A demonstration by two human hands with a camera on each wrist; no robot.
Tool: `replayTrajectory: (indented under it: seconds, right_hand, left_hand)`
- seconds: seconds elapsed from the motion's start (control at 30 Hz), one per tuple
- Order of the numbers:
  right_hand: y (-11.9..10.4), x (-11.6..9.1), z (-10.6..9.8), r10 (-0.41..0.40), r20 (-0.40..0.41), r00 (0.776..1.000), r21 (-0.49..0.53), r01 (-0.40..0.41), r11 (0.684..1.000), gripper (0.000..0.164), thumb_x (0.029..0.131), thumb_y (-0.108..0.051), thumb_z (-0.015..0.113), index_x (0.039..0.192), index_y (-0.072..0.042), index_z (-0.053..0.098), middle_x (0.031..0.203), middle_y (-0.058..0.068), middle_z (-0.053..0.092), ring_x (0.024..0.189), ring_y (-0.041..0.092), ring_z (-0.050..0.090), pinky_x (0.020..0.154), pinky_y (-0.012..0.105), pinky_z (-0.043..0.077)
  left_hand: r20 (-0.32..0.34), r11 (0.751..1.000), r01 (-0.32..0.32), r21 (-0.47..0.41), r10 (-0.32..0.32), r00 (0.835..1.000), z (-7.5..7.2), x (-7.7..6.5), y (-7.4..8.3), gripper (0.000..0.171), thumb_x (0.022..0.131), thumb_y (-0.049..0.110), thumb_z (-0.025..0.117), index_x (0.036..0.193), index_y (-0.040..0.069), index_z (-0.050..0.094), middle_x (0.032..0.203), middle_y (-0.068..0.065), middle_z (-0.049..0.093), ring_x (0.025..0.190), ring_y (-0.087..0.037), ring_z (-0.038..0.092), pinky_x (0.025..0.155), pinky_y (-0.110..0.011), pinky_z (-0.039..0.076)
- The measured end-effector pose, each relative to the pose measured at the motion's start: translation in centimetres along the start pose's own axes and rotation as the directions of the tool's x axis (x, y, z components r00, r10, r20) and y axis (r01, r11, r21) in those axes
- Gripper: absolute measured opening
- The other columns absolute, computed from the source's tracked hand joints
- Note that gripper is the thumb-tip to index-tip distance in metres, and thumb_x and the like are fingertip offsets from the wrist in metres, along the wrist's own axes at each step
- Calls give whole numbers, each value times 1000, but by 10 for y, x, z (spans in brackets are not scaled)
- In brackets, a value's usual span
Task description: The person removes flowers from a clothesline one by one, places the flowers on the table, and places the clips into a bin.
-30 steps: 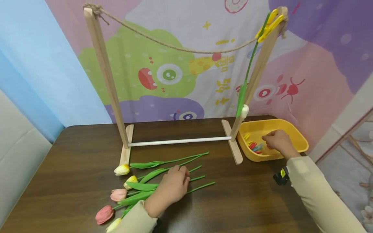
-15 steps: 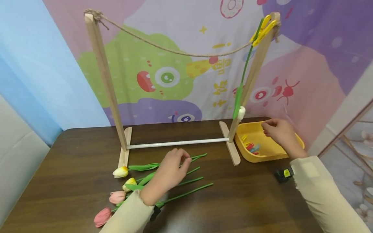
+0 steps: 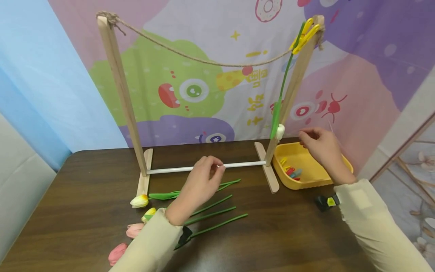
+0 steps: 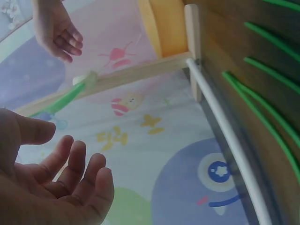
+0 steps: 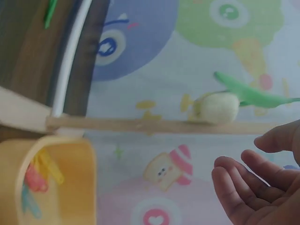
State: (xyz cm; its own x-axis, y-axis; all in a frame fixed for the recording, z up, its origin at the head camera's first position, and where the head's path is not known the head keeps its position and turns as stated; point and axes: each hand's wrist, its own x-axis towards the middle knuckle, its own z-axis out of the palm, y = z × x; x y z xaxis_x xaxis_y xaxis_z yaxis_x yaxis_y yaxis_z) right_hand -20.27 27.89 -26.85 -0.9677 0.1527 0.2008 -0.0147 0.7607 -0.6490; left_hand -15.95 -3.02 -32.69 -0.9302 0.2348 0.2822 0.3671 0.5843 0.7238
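My left hand (image 3: 200,181) is raised over the table with fingers loosely bent and nothing between them. In the head view it overlaps the white rod (image 3: 170,170); in the left wrist view the two are apart. Beneath my left forearm lie several artificial tulips, among them a yellow-white tulip (image 3: 139,201) and a dark pink tulip (image 3: 117,253). My right hand (image 3: 324,153), relaxed and holding nothing, hovers above the yellow bin (image 3: 312,184). A white tulip (image 3: 280,132) hangs head-down near it, its stem held on the rope (image 3: 204,60) by a yellow clothespin (image 3: 304,39).
The wooden frame's left post (image 3: 120,90) and right post (image 3: 299,79) carry the rope. Their feet, such as the right foot (image 3: 268,172), stand on the dark table (image 3: 272,234). Red clothespins (image 3: 290,171) lie with yellow and blue ones in the bin. A cartoon-printed cloth (image 3: 190,132) hangs behind.
My left hand has lifted off the tulip stems and moved up toward the white rod. My right hand has risen out of the bin to above it. The hanging tulip stays clipped.
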Motion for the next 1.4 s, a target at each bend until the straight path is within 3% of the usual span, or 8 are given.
replayTrajectory:
  seconds: [0.17,0.27,0.37,0.57,0.7,0.9,1.07,1.4]
  right_hand:
    - [-13,3,-4,-10,-86,996,125,21,992,43,93,-36,54,116,0,62,82,-2,66,66,-5,60,63,7,47]
    - [-22,5,-6,-14,-145,989,195,43,980,39,92,-32,57,113,0,63,74,-19,59,64,-9,59,63,8,48]
    - [-29,7,-8,-23,-186,982,246,69,967,36,91,-28,59,110,2,64,71,-25,57,64,-8,60,62,9,49]
    - [-43,8,-14,-63,-203,977,291,122,949,35,90,-27,60,108,2,64,76,-23,60,66,-6,61,64,9,49]
    - [-53,10,-18,-105,-259,960,345,193,918,26,90,-20,61,104,2,65,71,-22,62,64,-4,62,63,10,50]
    - [-65,12,-25,-121,-323,939,417,256,872,13,88,-15,62,98,-9,68,71,-18,65,62,-2,63,52,12,46]
    - [-76,14,-33,-149,-398,905,431,327,841,11,88,-13,62,97,-9,68,73,-15,66,64,2,64,60,12,49]
    - [-109,25,-55,-181,-483,857,557,460,691,13,84,-6,64,96,-7,67,72,-3,67,64,8,64,67,14,51]
  left_hand:
    - [-23,999,-14,-47,13,1000,-4,12,11,15,95,24,52,101,11,59,95,-3,56,89,-18,53,80,-31,44]
    - [-52,996,-51,-78,47,998,-5,21,19,15,95,22,52,101,10,59,94,-4,56,89,-19,52,80,-31,44]
    - [-79,990,-84,-116,76,994,-6,32,27,16,94,20,52,101,8,59,97,-6,57,90,-19,53,79,-31,44]
    - [-85,976,-80,-201,64,994,-7,48,42,19,95,21,50,105,7,57,106,-7,58,98,-18,55,84,-33,48]
    - [-115,964,-98,-248,71,991,-5,60,52,19,96,22,49,107,8,56,108,-6,56,100,-18,54,85,-35,47]
    - [-204,923,-164,-348,97,974,-3,78,66,22,95,19,50,110,4,54,107,-8,57,100,-18,55,83,-32,48]
    - [-215,893,-184,-410,102,971,-3,88,77,22,94,17,51,111,3,53,110,-10,58,103,-19,57,84,-30,48]
    - [-239,862,-205,-463,101,966,-6,107,92,22,94,14,52,112,1,53,112,-10,58,103,-20,57,83,-28,49]
